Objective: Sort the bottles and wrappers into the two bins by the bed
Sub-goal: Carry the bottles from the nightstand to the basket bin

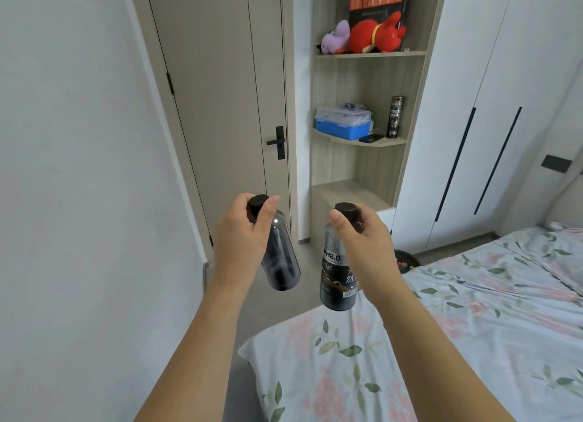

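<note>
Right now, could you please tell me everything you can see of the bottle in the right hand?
The labelled bottle is dark, seemingly translucent plastic with a black screw cap, which is on. Its black label reads PH8.0 in white, with orange-gold markings and a barcode near the base. It hangs nearly upright in the air, cap up, above the floral bed corner. The right hand grips its neck and shoulder from the right, thumb just below the cap. Nothing else touches it.

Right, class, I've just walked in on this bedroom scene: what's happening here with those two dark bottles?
A person stands at the foot of a bed, holding a dark bottle in each hand by its neck, just under the black cap. The left hand grips the plain bottle, which tilts; the right hand grips the labelled bottle, which hangs nearly upright. Both are in the air, above the floor. No bins clearly show.
</note>
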Action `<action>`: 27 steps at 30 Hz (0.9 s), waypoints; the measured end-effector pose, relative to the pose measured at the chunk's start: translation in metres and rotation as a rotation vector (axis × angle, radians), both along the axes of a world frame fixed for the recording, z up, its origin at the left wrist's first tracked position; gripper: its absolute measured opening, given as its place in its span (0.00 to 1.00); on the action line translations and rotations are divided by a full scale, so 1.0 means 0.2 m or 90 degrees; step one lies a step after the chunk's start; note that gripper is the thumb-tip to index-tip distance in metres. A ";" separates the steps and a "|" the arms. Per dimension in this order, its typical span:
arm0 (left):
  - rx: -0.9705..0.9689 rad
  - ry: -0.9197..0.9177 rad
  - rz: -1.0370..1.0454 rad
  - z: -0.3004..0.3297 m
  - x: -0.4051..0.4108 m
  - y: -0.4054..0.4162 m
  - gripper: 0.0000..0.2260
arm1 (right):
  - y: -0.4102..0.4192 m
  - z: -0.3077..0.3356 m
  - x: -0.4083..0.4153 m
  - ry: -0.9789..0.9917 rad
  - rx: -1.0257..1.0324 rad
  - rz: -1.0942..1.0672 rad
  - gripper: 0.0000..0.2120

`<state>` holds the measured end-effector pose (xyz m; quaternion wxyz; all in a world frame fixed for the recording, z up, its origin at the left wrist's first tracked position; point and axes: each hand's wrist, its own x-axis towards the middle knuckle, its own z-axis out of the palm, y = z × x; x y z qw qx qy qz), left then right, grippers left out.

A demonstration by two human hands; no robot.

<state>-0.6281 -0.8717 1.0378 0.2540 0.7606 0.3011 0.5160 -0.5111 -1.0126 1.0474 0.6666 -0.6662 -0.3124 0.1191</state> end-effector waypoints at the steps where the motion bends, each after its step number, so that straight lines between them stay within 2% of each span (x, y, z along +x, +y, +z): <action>1: 0.007 0.008 -0.006 0.02 0.05 0.09 0.15 | 0.08 0.00 0.04 0.000 -0.003 -0.004 0.06; 4: 0.027 0.013 -0.034 0.09 0.18 0.34 0.15 | 0.30 0.04 0.18 0.001 0.007 -0.027 0.03; 9: 0.034 0.011 -0.047 0.13 0.31 0.59 0.16 | 0.52 0.05 0.32 -0.025 0.015 -0.048 0.07; 14: 0.015 0.016 -0.060 0.01 0.41 0.77 0.15 | 0.71 0.04 0.43 -0.039 -0.005 -0.022 0.01; 21: 0.007 0.015 -0.070 -0.05 0.64 1.34 0.17 | 1.20 0.02 0.66 -0.061 -0.011 -0.077 0.05; 27: 0.012 0.037 -0.119 0.03 0.87 1.86 0.19 | 1.68 0.11 0.85 -0.043 -0.002 -0.125 0.07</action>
